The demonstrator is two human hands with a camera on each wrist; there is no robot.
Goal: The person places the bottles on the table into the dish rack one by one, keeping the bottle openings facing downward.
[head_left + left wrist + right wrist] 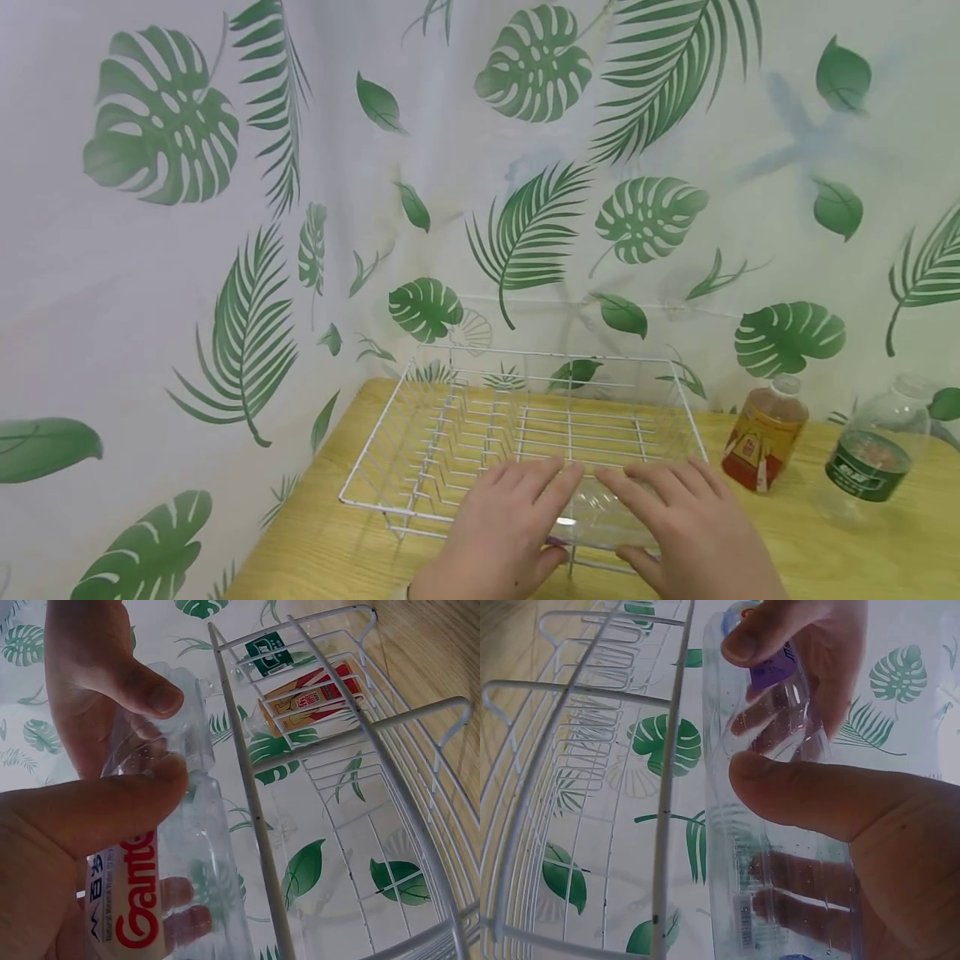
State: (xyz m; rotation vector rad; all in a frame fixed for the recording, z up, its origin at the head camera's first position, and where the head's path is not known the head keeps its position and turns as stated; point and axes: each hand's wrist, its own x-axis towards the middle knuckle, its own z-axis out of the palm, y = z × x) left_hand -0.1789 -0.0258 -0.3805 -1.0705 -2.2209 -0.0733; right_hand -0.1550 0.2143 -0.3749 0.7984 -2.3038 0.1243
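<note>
A clear plastic bottle [600, 510] lies sideways between my two hands, over the front edge of a white wire dish rack [540, 353]. My left hand [504, 529] grips one end, its thumb on the near side and fingers round the far side. From the other end my right hand [693, 525] grips it the same way. In the left wrist view the bottle [206, 862] bears a white label [127, 900] with red lettering. A small purple patch [774, 669] and a barcode show in the right wrist view.
On the yellow wooden table [300, 542], right of the rack, stand a bottle of reddish-orange drink [765, 437] and a clear bottle with a green label [868, 465]. A white leaf-print sheet [450, 183] hangs behind and to the left.
</note>
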